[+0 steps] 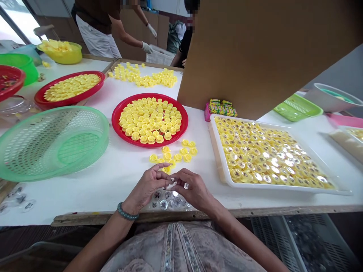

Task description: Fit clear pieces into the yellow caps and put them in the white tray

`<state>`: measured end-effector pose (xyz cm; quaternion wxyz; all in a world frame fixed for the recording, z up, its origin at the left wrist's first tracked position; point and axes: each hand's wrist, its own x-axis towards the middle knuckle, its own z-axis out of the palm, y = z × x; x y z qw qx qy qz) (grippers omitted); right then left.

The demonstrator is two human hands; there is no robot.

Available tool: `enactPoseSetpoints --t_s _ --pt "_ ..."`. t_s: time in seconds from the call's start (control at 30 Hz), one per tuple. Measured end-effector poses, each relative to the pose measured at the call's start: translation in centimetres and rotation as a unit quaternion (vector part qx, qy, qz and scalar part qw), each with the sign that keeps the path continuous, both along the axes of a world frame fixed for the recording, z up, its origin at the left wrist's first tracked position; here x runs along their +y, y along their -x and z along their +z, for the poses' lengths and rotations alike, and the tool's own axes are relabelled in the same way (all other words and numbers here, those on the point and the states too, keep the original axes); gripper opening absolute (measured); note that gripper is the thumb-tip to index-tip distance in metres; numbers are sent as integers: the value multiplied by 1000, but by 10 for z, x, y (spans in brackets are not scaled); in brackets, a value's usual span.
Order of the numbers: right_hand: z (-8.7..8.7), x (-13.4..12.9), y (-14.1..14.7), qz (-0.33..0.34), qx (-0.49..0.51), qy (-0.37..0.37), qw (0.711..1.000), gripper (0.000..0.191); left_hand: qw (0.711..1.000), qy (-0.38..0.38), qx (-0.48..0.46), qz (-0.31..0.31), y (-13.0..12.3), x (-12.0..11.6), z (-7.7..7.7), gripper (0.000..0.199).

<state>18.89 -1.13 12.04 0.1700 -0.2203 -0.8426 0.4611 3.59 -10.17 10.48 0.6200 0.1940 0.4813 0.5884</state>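
My left hand (147, 189), with a beaded bracelet (127, 212) at its wrist, pinches at a small clear piece too small to make out. My right hand (193, 187) meets it from the right, thumb and fingers closed on the same spot. Under and between them lie several clear round discs (163, 204) with dark prints, near the table's front edge. Just beyond my fingertips are loose yellow cup-shaped pieces (178, 157). Behind those, a red round tray (183, 128) holds many more yellow pieces.
A white tray (224, 166) of yellow pieces with clear tops stands right; a green basket (82, 147) sits left. A cardboard panel (241, 56) rises behind. Another red tray (38, 99) and a yellow bowl (65, 56) are back left. A gloved person works beyond the table.
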Motion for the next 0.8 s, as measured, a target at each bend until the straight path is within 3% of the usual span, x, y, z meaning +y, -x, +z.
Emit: enactPoseSetpoints --t_s 0.07,0.17,0.33,0.43,0.57,0.8 --pt "-2 -2 0 -28 6 32 999 17 1000 -4 20 15 -2 -1 1 60" --pt "-6 -4 0 -57 25 142 988 15 998 -16 50 29 -5 -4 3 59" --pt "-10 -9 0 -135 67 324 934 19 995 -26 66 73 -9 -5 2 53" --pt "-11 -9 0 -152 102 337 924 19 994 -28 72 83 -10 -5 2 50" --pt "-8 -7 0 -112 112 343 926 21 992 -27 88 84 -10 -6 3 48" --pt "-10 -13 10 -160 169 427 874 17 992 7 27 120 -17 -3 -1 45"
